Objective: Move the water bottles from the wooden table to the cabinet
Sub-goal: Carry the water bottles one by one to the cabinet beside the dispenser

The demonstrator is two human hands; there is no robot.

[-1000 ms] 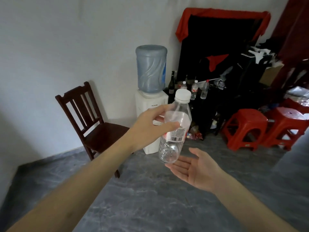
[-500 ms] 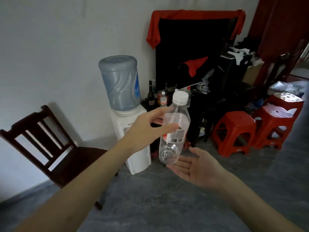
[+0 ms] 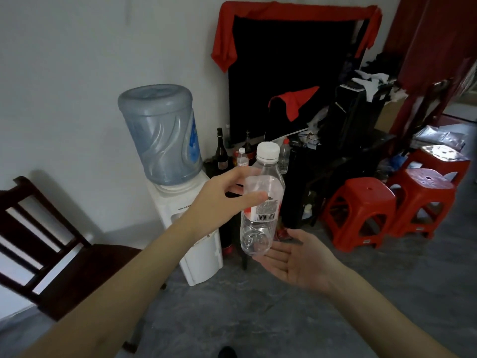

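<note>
Left hand (image 3: 219,200) grips a clear water bottle (image 3: 260,205) around its upper body, held upright in mid-air, white cap on. Right hand (image 3: 296,259) lies palm up, fingers relaxed, just under the bottle's base. Behind: water dispenser (image 3: 165,140), dark cabinet (image 3: 304,182) carrying more bottles, red stools (image 3: 358,213).

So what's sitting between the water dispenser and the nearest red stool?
In the head view, the held water bottle gripped by the left hand fills that stretch up front; behind it stands a dark cabinet with bottles on top.
</note>
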